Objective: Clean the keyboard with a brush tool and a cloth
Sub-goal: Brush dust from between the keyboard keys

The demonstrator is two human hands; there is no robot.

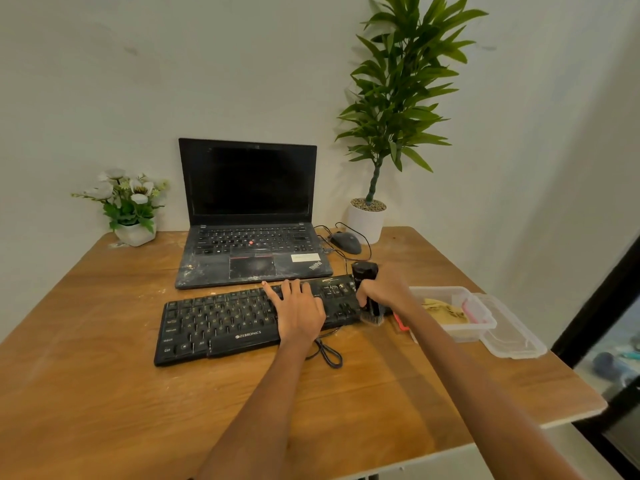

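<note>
The brush tool (367,292) is half hidden: the right hand (382,289) wraps its black barrel, so only the round top above the fist and the bristles below show, and whether those bristles touch the keyboard's edge or the table (104,393) beside it is hard to make out. The cloth (445,310) is a crumpled yellowish lump seen through the cloudy wall of a clear plastic container (453,329), its shape blurred; a small red-orange item at the container's near corner is cut off by the right forearm and cannot be named

The keyboard (221,323) lies at the middle of the table, just at 6 o'clock from the dusty open laptop (252,216). The left hand (298,311) rests flat on the keyboard's right-centre keys, fingers straight and spread — covering that patch of keys. The brush tool stands at the keyboard's 3 o'clock end, gripped upright in the right hand, bristles down. The container with the cloth sits at 3 o'clock from the right hand, near it, with its lid (512,334) lying beside it — further toward the table's edge
</note>
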